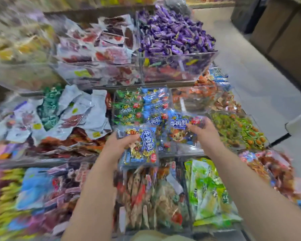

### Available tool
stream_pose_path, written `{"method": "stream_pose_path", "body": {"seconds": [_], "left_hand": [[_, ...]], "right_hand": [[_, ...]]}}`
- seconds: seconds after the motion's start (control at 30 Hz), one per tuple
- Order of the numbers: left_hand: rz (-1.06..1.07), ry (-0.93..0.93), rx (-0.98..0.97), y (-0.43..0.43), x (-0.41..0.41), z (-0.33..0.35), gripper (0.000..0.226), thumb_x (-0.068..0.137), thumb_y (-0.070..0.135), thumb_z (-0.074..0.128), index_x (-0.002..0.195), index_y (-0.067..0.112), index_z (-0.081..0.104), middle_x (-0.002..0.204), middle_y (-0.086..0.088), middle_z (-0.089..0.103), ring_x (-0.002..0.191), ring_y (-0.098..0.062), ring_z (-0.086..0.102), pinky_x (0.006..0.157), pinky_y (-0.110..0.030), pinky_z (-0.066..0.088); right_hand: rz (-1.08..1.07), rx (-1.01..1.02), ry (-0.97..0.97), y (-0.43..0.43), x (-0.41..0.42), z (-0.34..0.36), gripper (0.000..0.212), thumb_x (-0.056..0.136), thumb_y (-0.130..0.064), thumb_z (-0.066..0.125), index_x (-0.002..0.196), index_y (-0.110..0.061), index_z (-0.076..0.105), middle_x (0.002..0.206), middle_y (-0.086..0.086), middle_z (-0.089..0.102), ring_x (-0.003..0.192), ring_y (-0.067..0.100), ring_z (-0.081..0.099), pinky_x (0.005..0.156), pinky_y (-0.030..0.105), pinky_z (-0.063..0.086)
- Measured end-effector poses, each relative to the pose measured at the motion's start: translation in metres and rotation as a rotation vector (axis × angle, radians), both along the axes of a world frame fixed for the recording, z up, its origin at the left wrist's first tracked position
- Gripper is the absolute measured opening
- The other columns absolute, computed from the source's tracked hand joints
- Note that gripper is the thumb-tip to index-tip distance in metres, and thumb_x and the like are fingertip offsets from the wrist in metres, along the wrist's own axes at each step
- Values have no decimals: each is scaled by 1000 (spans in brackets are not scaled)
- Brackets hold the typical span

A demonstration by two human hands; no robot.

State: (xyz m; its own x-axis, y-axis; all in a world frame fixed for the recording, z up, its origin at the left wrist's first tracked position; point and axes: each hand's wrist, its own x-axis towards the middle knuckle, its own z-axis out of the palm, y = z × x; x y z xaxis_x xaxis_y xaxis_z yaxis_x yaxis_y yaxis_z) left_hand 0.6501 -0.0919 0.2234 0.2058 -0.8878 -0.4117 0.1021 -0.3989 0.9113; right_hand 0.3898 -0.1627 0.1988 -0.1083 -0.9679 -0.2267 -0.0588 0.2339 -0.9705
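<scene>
far-left low shelf: yellow packs point(5, 190), blurred, no text readable
low shelf, next: light-blue pack point(33, 186) lying flat, print blurred
mid-left tier: white foil packs point(76, 110) in a loose heap, dark red picture on the front, small yellow-green tags, text too small to read
top-left bin: red-and-white packs point(97, 44), piled, print unreadable
left hand point(118, 142): thumb across the front of blue packet A, other fingers curled behind it, clamped on its left edge
blue packet A point(140, 147): held upright in the air above the low-shelf brown packs point(139, 192), just in front of the clear bin; white "牛肉粒" running down a blue band, cartoon figure, red round badge at bottom right, barcode at top left; gold-wrapped pieces inside
clear bin point(186, 148): mid tier, green packets point(127, 106) in the left column, blue packets point(155, 101) in the right, same design with red badges
purple bin point(189, 65): top tier, clear walls, heaped with purple-wrapped sweets point(174, 35)
blue packet B point(179, 126): held over the blue column of the clear bin; white "牛肉粒" across the top, red badge at top right
right hand point(204, 132): back to camera, fingers curled round the right edge of blue packet B, gripping it
low-right: green bags point(207, 188), standing, text blurred
right mid tier: small green-orange packs point(240, 131), heaped
</scene>
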Motion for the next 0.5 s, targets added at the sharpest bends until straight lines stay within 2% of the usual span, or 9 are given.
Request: {"method": "stream_pose_path", "body": {"seconds": [0.03, 0.1, 0.17, 0.27, 0.33, 0.37, 0.4, 0.43, 0.5], "left_hand": [[4, 3, -24, 1, 8, 4, 52, 55, 32, 87, 99, 24, 60, 94, 6, 74, 91, -10, 69, 79, -31, 54], [23, 11, -28, 1, 20, 11, 51, 57, 30, 88, 100, 17, 63, 96, -1, 74, 96, -21, 68, 88, -45, 53], [53, 53, -33, -1, 28, 17, 53, 59, 26, 86, 102, 5, 64, 101, -15, 70, 102, -36, 64, 98, -58, 45], [155, 122, -40, -9, 37, 22, 76, 53, 26, 85, 118, -3, 58, 114, -21, 66, 108, -38, 62, 99, -57, 45], [225, 132, -59, -16, 45, 24, 64, 60, 21, 86, 115, 6, 59, 113, -17, 67, 104, -32, 64, 97, -52, 48], [271, 135, -88, -19, 50, 25, 52, 66, 18, 83, 111, 12, 59, 109, -13, 68, 100, -26, 65, 95, -48, 49], [315, 146, -118, -23, 55, 25, 50, 70, 17, 81, 114, 16, 58, 109, -10, 68, 98, -21, 65, 94, -43, 49], [346, 160, -139, -26, 59, 26, 61, 70, 18, 81, 125, 13, 55, 113, -10, 67, 101, -21, 65, 95, -42, 48], [380, 197, -162, -33, 65, 29, 92, 62, 24, 85, 140, 5, 42, 124, -15, 62, 113, -29, 61, 101, -50, 45]], "right_hand": [[28, -31, 141, -8, 11, 1, 26, 83, -8, 67, 77, -20, 46, 76, 1, 54, 71, 14, 51, 68, 20, 43], [106, -45, 308, -21, 35, -3, 25, 83, -17, 70, 78, -18, 45, 71, -1, 47, 66, 13, 43, 59, 22, 36], [178, -12, 351, -29, 58, -13, 27, 83, -16, 69, 101, -13, 49, 82, 4, 54, 76, 19, 50, 66, 30, 41], [273, -25, 457, -34, 76, -27, 63, 85, -12, 67, 136, -16, 30, 89, 3, 54, 82, 21, 54, 70, 29, 42], [308, -113, 533, -35, 77, -32, 78, 83, -10, 68, 145, -19, 22, 117, 4, 51, 96, 19, 54, 82, 24, 42], [337, -188, 625, -36, 75, -35, 80, 82, -12, 69, 146, -20, 22, 134, 7, 40, 114, 21, 48, 94, 23, 38], [378, -262, 786, -36, 73, -37, 79, 82, -17, 69, 147, -21, 23, 146, 10, 25, 132, 26, 32, 106, 28, 28], [431, -339, 974, -35, 72, -39, 80, 83, -26, 69, 147, -22, 22, 152, 13, 11, 141, 31, 13, 114, 35, 16], [624, -459, 1239, -36, 70, -42, 89, 82, -49, 64, 150, -24, 12, 155, 13, -9, 142, 30, -13, 116, 43, -6]]}}
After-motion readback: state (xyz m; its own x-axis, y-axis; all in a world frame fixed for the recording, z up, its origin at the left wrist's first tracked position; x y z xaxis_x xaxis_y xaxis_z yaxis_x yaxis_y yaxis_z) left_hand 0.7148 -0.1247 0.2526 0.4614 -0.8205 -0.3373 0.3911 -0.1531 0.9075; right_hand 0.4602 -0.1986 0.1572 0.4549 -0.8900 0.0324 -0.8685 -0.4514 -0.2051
